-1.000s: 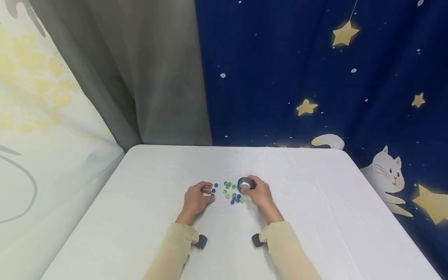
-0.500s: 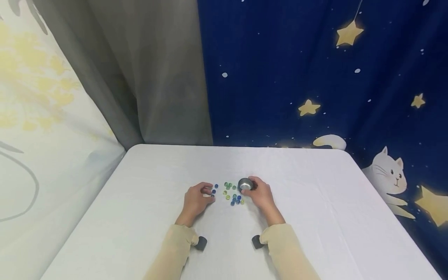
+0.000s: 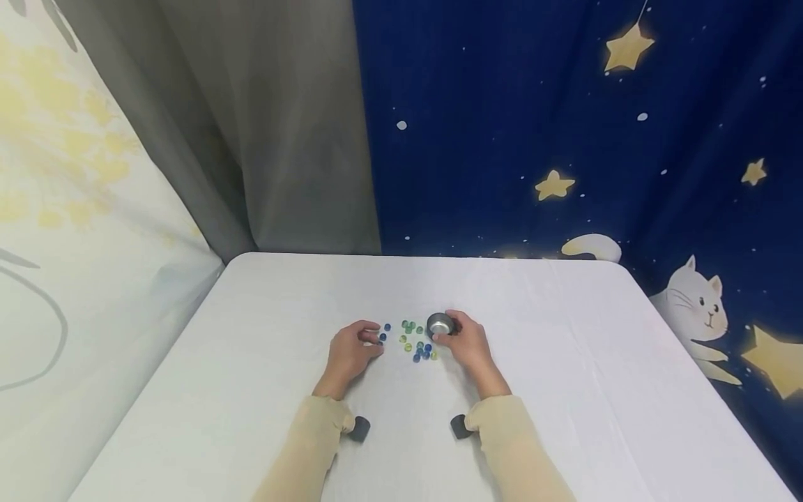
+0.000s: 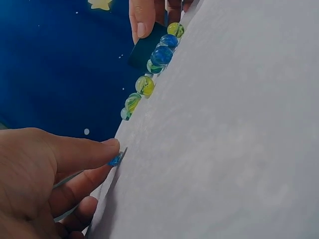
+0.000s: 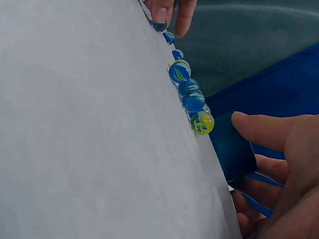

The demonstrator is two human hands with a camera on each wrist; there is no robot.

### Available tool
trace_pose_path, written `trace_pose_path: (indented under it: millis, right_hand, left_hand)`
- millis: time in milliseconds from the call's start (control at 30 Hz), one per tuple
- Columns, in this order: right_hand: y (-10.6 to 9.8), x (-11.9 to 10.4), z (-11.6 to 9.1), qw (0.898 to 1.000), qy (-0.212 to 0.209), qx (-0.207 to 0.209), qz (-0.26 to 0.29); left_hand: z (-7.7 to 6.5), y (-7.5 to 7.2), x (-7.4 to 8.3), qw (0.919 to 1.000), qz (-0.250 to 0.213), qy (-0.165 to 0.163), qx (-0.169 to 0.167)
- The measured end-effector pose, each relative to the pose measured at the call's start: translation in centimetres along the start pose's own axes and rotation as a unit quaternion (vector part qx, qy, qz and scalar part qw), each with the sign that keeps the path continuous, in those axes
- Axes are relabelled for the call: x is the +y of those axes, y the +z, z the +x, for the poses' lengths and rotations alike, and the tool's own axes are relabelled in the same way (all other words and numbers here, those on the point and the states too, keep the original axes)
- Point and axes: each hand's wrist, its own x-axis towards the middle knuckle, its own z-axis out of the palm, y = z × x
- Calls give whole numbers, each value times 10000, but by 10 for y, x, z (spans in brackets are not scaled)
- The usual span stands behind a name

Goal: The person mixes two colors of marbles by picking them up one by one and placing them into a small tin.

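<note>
My right hand (image 3: pixel 467 343) grips a small metal cup (image 3: pixel 440 326), thumb at the near side and fingers round the far side. The cup's mouth faces up, and its wall (image 5: pixel 232 147) looks dark teal in the right wrist view. My left hand (image 3: pixel 351 351) rests on the table at the left, fingers loosely curved with a gap to the thumb. By its fingertips lie a few blue marbles (image 3: pixel 383 337); one (image 4: pixel 115 159) sits close at the thumb tip, partly hidden. Between the hands lie several green marbles (image 3: pixel 412 325), yellow marbles (image 3: pixel 408 347) and blue marbles (image 3: pixel 417 358).
A white cloth covers the table (image 3: pixel 282 300). Behind it hang a grey curtain (image 3: pixel 301 139) and a dark blue curtain (image 3: pixel 477 139) with stars and a cat. Black wrist cameras (image 3: pixel 360 429) sit at both cuffs.
The head view has tilted slightly, so the table appears a little higher. Both hands, the cup and the marbles keep their places.
</note>
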Motion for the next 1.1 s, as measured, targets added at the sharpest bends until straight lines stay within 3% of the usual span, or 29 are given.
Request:
trace_pose_path:
  millis: [667, 1100]
  right_hand:
    - [-3, -1, -1, 9999, -30, 93, -42]
    - [-3, -2, -3, 9999, -34, 102, 17]
  left_hand:
    - [1, -2, 6, 9996, -276, -113, 7]
    - [6, -3, 13, 9991, -396, 74, 107]
